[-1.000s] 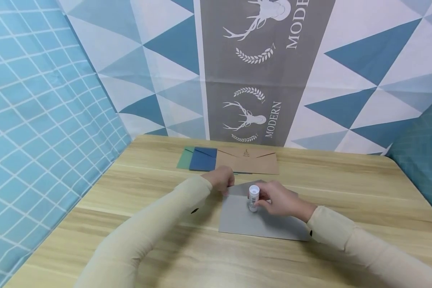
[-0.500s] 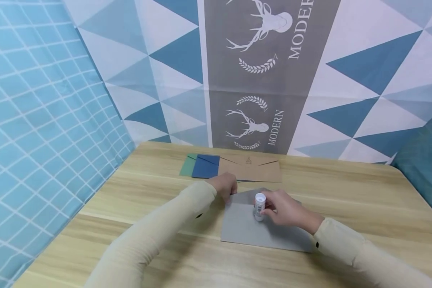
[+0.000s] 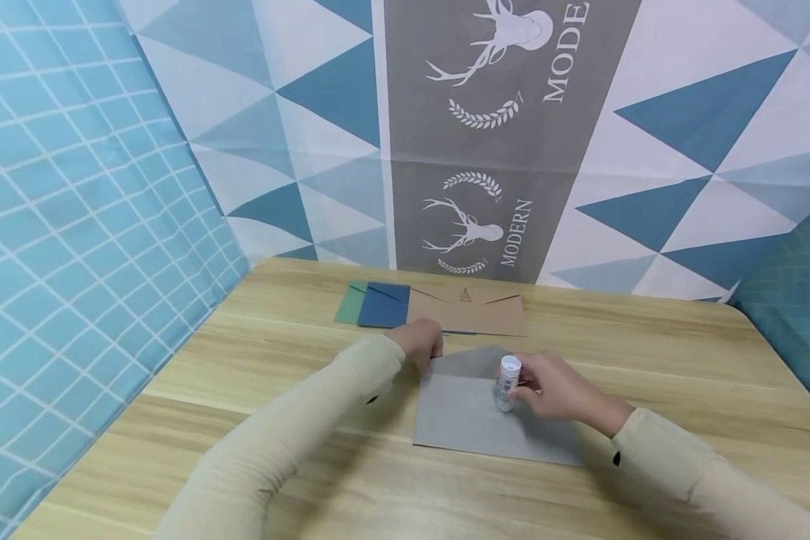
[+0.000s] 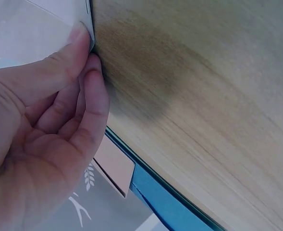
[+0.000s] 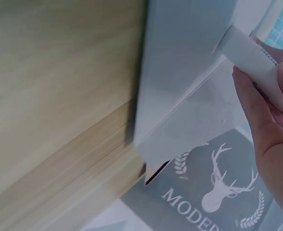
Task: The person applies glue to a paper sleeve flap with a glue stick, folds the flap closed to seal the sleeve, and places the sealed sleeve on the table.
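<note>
A grey envelope lies on the wooden table with its flap folded out toward the back. My left hand pinches the envelope's left corner; in the left wrist view the thumb and curled forefinger of that hand meet on the pale paper. My right hand grips a white glue stick, held nearly upright with its lower end at the paper near the flap's fold. The right wrist view shows the glue stick between thumb and fingers, its end against the envelope.
Behind the grey envelope, a brown envelope, a blue envelope and a green envelope lie overlapping near the table's back edge. A patterned cloth hangs behind the table, and blue checked cloth hangs on the left.
My right hand has slid the glue stick to the right across the envelope. The left hand keeps its pinch on the left corner. The head view has shifted slightly.
</note>
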Motion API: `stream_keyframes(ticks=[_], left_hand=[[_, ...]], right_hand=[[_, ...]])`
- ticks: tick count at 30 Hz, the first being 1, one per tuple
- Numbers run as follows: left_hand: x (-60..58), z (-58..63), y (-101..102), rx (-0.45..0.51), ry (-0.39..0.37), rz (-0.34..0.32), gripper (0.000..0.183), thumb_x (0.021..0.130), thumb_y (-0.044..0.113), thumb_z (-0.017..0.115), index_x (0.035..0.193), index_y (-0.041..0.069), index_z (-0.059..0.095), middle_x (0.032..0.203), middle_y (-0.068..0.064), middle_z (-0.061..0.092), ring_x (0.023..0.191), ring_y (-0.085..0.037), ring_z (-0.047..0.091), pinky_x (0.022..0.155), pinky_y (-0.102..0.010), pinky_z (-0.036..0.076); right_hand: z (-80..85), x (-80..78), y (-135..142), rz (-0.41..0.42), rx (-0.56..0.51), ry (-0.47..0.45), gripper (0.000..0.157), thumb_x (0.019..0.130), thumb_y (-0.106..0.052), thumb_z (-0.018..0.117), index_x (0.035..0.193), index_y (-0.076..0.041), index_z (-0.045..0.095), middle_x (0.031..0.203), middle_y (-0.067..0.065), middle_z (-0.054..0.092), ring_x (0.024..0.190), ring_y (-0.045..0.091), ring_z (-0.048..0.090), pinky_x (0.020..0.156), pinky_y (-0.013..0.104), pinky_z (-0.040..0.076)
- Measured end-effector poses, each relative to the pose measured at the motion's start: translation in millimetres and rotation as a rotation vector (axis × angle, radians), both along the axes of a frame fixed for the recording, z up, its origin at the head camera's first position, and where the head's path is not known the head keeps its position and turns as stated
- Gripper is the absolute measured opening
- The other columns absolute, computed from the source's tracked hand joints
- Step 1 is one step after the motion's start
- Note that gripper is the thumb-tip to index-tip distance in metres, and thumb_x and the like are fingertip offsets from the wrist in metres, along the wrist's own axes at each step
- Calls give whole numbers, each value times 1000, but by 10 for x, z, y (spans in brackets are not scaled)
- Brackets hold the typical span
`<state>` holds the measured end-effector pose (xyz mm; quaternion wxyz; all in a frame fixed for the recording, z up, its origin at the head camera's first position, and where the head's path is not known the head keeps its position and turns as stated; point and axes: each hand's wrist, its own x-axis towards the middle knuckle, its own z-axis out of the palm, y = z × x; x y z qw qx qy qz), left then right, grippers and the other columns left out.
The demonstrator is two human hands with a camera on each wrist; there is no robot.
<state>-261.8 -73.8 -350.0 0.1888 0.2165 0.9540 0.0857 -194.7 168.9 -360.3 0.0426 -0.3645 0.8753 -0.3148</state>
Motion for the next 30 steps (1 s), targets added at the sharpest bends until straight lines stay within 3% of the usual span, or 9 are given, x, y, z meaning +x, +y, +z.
stream_keyframes(ticks=[10,17,22,27,30], left_hand=[[-2,24,-33,-19,-5,4,26,68,1,83,61,10,60,64,4,55,65,-11,47,56,-20,38],[6,-9,-47,39,1,-11,25,68,-1,83,61,10,61,63,4,53,65,-11,47,57,-20,39],[8,-35,-70,33,3,-10,27,68,0,83,60,10,59,62,5,51,66,-11,46,58,-20,39],[6,-26,-42,16,0,-2,31,68,0,83,58,12,56,62,5,51,65,-11,46,57,-20,38],[-1,-1,-17,3,4,0,30,68,1,83,60,13,57,64,5,53,65,-11,47,57,-20,39]], right_hand=[[48,47,184,4,-9,-23,21,81,3,70,100,3,62,94,13,71,88,8,69,71,22,58],[13,29,162,21,1,-12,16,82,2,69,96,1,62,91,12,72,87,11,71,70,20,57],[-4,-10,112,52,-7,-55,14,83,3,68,94,0,61,92,13,72,89,15,72,72,22,58],[40,-20,160,-18,14,-92,22,84,-1,69,104,4,62,98,15,72,91,24,72,73,22,57],[110,-10,204,-87,30,-117,26,85,-7,70,107,5,63,98,14,73,89,22,72,72,22,56]])
